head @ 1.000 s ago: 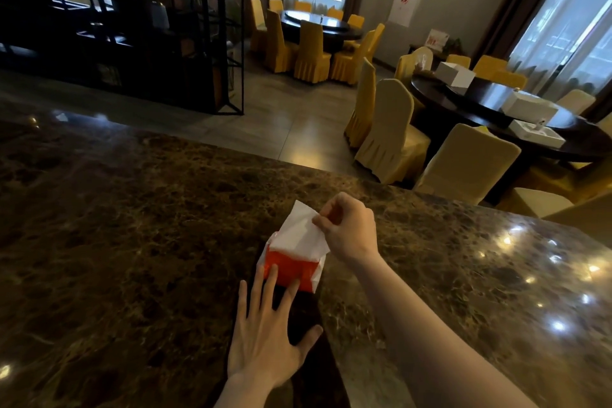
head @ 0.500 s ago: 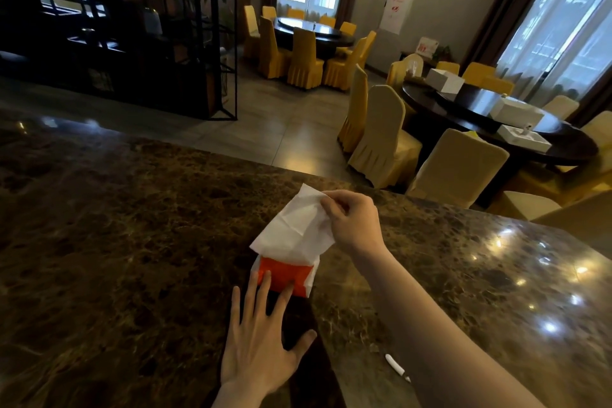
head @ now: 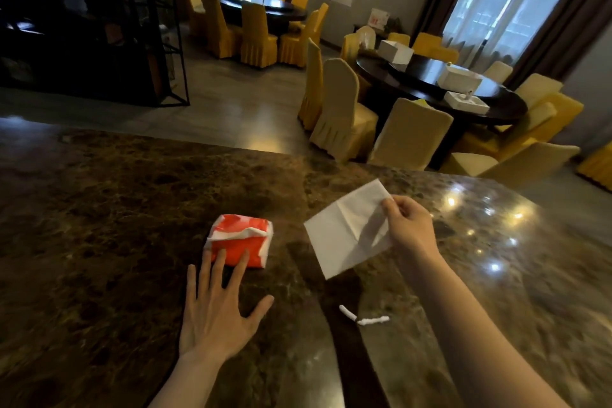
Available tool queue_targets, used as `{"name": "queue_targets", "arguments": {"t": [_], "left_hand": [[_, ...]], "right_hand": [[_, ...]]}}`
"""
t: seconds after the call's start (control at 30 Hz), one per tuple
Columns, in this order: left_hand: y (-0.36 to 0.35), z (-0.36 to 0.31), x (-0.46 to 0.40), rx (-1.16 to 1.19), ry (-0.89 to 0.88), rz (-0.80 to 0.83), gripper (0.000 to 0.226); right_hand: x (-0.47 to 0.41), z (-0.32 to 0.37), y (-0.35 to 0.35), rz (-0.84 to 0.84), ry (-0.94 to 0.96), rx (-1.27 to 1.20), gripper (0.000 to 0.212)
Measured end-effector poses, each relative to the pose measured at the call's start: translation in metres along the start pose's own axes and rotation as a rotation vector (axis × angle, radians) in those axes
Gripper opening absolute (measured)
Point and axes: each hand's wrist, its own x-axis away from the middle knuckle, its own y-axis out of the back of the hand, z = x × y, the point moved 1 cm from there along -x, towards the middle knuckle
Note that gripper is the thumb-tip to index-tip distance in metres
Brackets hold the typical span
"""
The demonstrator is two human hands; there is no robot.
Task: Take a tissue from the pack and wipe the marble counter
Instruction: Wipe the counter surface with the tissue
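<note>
A red and white tissue pack [head: 240,238] lies on the dark brown marble counter [head: 109,215]. My left hand [head: 220,311] rests flat on the counter, fingers spread, with two fingertips pressing the pack's near edge. My right hand [head: 409,225] pinches the top corner of a white tissue [head: 344,235], which hangs unfolded above the counter, to the right of the pack and free of it.
Two small rolled white scraps [head: 364,318] lie on the counter near my right forearm. Beyond the counter's far edge stand round dark dining tables [head: 427,76] with yellow-covered chairs [head: 341,113]. A black metal shelf [head: 99,26] stands at the far left.
My right hand has pulled the tissue fully out of the pack and carried it to the right. The left hand has stayed on the pack. The view has tilted downward.
</note>
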Motion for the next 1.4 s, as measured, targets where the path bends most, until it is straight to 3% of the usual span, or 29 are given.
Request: {"name": "queue_targets", "arguments": {"t": [0.13, 0.27, 0.4, 0.5, 0.6, 0.7, 0.77, 0.9, 1.0, 1.2, 1.4], "left_hand": [[0.003, -0.002, 0.002, -0.008, -0.044, -0.058, 0.101], [0.010, -0.006, 0.011, -0.026, -0.115, -0.111, 0.096], [0.021, -0.035, 0.019, 0.053, -0.132, -0.089, 0.094], [0.013, -0.064, 0.028, 0.080, -0.172, 0.031, 0.098], [-0.006, -0.074, 0.041, 0.035, -0.175, 0.161, 0.105], [-0.012, -0.072, 0.046, -0.031, -0.162, 0.173, 0.116], [-0.012, -0.073, 0.047, -0.026, -0.164, 0.174, 0.123], [-0.012, -0.072, 0.045, -0.035, -0.174, 0.212, 0.128], [-0.011, -0.071, 0.046, -0.018, -0.178, 0.210, 0.130], [-0.012, -0.071, 0.046, 0.011, -0.175, 0.197, 0.129], [-0.010, -0.072, 0.045, -0.016, -0.180, 0.215, 0.130]], "right_hand": [[0.014, -0.031, 0.053, -0.151, -0.063, -0.024, 0.017], [0.034, -0.049, 0.080, -0.187, 0.135, 0.064, 0.011], [0.065, -0.067, 0.062, -0.077, 0.383, 0.195, 0.013], [0.089, -0.084, 0.036, 0.201, 0.394, 0.273, 0.011], [0.108, -0.105, 0.025, 0.401, 0.398, 0.437, 0.034], [0.108, -0.123, 0.024, 0.388, 0.405, 0.667, 0.050], [0.105, -0.134, 0.021, 0.459, 0.458, 0.852, 0.052], [0.105, -0.149, 0.001, 0.548, 0.521, 0.988, 0.050], [0.099, -0.160, 0.000, 0.448, 0.515, 1.006, 0.054], [0.071, -0.166, 0.033, 0.255, 0.273, 1.045, 0.056], [0.106, -0.155, -0.017, 0.515, 0.595, 0.972, 0.056]]}}
